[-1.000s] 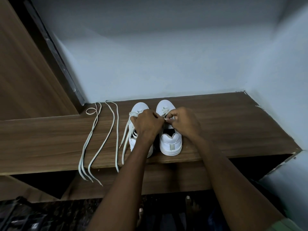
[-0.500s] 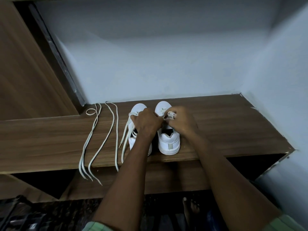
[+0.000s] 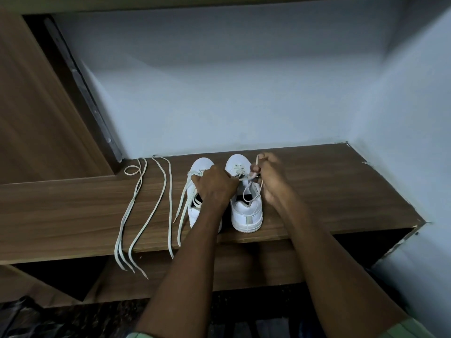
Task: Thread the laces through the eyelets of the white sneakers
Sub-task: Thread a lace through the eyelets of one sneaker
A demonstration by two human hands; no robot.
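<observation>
While the right hand (image 3: pixel 271 176) pinches the lace (image 3: pixel 251 189) at frame centre, slack could slip back out of the sneaker (image 3: pixel 246 211).

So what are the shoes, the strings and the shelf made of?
The white sneakers look like smooth leather or faux leather, with a soft sheen. The spare laces look like flat woven fabric, limp and matte. The shelf looks like wood-grain laminate, streaky and chipped at its edge.
</observation>
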